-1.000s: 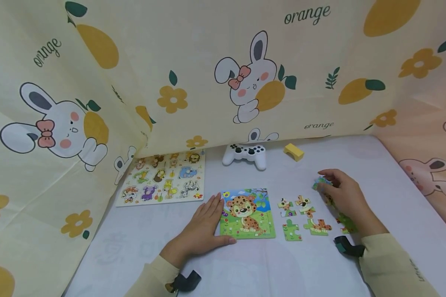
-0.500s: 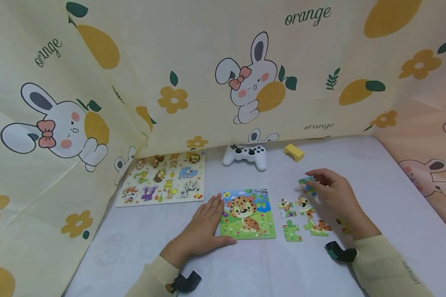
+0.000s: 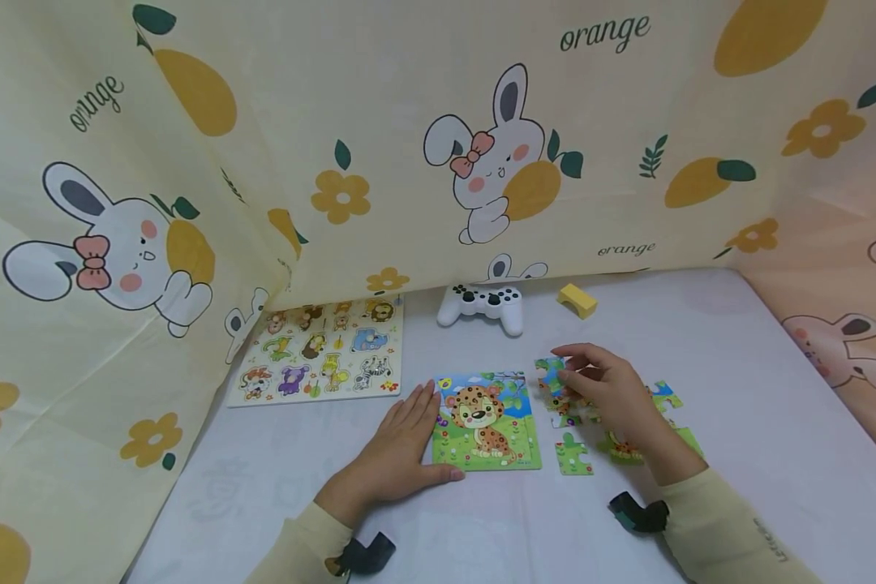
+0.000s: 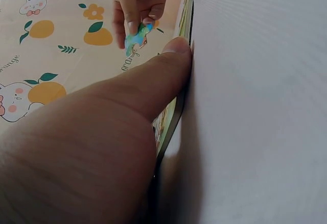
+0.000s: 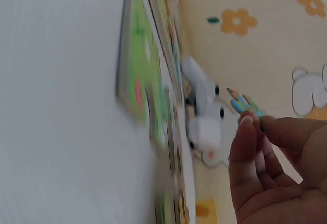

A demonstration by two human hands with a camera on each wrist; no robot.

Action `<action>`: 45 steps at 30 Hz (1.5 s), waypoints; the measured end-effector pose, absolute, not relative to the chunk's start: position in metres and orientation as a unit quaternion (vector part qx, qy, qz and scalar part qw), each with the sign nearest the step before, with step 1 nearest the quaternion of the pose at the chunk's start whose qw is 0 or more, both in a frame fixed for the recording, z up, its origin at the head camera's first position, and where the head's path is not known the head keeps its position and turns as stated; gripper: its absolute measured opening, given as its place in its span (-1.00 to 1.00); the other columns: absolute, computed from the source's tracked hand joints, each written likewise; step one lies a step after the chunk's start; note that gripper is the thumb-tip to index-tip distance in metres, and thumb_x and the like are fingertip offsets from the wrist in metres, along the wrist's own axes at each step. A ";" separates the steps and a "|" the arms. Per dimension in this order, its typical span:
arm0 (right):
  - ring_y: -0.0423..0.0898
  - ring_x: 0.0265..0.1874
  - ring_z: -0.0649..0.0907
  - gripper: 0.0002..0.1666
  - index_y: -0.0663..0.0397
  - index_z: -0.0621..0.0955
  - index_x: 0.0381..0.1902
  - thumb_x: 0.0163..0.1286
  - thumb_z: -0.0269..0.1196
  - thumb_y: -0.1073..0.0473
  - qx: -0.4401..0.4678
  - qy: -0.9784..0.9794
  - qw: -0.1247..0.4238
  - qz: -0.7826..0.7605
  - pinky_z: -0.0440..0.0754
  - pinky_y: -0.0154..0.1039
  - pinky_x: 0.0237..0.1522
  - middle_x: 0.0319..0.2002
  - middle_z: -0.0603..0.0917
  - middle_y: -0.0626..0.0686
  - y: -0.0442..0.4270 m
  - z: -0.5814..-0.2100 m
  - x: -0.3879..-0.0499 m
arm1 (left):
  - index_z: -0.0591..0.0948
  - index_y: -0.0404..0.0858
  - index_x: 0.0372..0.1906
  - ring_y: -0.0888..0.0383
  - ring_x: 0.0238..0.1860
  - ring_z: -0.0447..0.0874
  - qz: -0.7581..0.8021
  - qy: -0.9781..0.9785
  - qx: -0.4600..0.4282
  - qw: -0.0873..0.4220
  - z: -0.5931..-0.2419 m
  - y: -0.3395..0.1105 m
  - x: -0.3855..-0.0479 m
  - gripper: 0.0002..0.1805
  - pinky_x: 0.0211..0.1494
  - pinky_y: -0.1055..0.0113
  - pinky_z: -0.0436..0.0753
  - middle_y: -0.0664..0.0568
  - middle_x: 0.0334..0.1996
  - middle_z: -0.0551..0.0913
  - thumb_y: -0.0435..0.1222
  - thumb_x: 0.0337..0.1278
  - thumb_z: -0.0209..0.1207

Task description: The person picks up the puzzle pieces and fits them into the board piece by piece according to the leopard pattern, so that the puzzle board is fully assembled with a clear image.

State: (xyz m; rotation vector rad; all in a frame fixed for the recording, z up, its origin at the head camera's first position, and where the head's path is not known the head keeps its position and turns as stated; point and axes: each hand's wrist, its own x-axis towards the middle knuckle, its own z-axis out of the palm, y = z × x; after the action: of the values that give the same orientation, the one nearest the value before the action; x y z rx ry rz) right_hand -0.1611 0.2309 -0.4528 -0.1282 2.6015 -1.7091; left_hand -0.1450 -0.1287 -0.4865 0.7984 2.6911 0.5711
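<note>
puzzle pc (image 3: 551,371), ctrlr (image 3: 482,305) & yellow block (image 3: 578,298) behind

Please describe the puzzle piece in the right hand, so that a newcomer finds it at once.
On the white table, find the square leopard board beside the left hand. Just right of the board, the right hand pinches a blue-green puzzle piece. The loose pieces lie on the table; only this one is held up.
</note>
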 end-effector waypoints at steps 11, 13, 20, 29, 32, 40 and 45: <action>0.04 -0.22 0.77 -0.56 0.21 0.65 0.40 0.62 0.30 0.37 -0.023 0.809 0.084 -0.581 0.80 -0.26 -0.19 -0.04 0.60 0.20 0.184 -0.466 -0.164 | -0.02 -0.30 0.79 0.02 0.74 -0.42 0.198 0.931 0.274 0.140 -0.487 -0.130 -0.145 0.36 0.71 -0.05 -0.20 -0.03 0.78 -0.30 0.54 0.26 0.16; 0.02 -0.21 0.77 -0.54 0.22 0.63 0.42 0.63 0.28 0.38 -0.016 0.808 0.091 -0.582 0.80 -0.25 -0.17 -0.02 0.60 0.21 0.179 -0.468 -0.166 | -0.02 -0.30 0.79 0.02 0.74 -0.42 0.199 0.931 0.274 0.139 -0.487 -0.131 -0.145 0.35 0.71 -0.06 -0.20 -0.03 0.78 -0.31 0.53 0.26 0.16; 0.00 -0.17 0.77 -0.53 0.21 0.60 0.46 0.68 0.27 0.26 -0.002 0.819 0.090 -0.566 0.79 -0.24 -0.12 0.07 0.68 0.18 0.176 -0.470 -0.167 | -0.05 -0.29 0.79 0.06 0.74 -0.46 0.191 0.932 0.273 0.142 -0.489 -0.131 -0.146 0.37 0.71 -0.02 -0.22 -0.01 0.78 -0.33 0.55 0.24 0.15; 0.22 0.32 0.60 -0.57 0.15 0.70 0.36 0.64 0.33 0.14 -0.165 0.922 0.009 -0.351 0.58 0.24 0.34 0.33 0.68 0.13 0.178 -0.465 -0.159 | -0.04 -0.30 0.79 0.04 0.74 -0.44 0.194 0.931 0.279 0.136 -0.490 -0.130 -0.146 0.35 0.71 -0.05 -0.20 -0.03 0.78 -0.30 0.53 0.27 0.15; 0.32 0.55 0.37 -0.45 0.12 0.64 0.48 0.64 0.34 0.05 -0.235 0.935 0.019 -0.263 0.35 0.42 0.47 0.51 0.55 0.13 0.176 -0.465 -0.156 | -0.03 -0.30 0.79 0.04 0.74 -0.43 0.194 0.931 0.279 0.135 -0.489 -0.129 -0.146 0.35 0.71 -0.05 -0.20 -0.03 0.78 -0.29 0.54 0.27 0.14; 0.34 0.63 0.23 -0.24 0.03 0.51 0.62 0.63 0.32 -0.17 -0.242 0.954 0.065 -0.167 0.34 0.48 0.40 0.64 0.38 0.04 0.174 -0.466 -0.148 | -0.02 -0.30 0.78 0.03 0.74 -0.41 0.194 0.931 0.278 0.133 -0.488 -0.128 -0.145 0.34 0.71 -0.05 -0.19 -0.04 0.78 -0.28 0.52 0.28 0.16; 0.34 0.64 0.19 -0.20 0.03 0.48 0.64 0.62 0.32 -0.20 -0.237 0.955 0.075 -0.163 0.30 0.50 0.40 0.67 0.33 0.04 0.171 -0.465 -0.146 | -0.03 -0.30 0.79 0.04 0.74 -0.43 0.193 0.931 0.278 0.135 -0.489 -0.129 -0.145 0.33 0.71 -0.05 -0.20 -0.04 0.78 -0.29 0.52 0.29 0.15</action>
State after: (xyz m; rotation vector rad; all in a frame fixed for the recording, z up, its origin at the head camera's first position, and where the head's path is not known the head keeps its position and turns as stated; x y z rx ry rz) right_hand -0.1455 0.1714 -0.4652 -0.7113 2.8637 -0.4896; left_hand -0.1452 -0.1291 -0.4891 0.8067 2.6983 0.5586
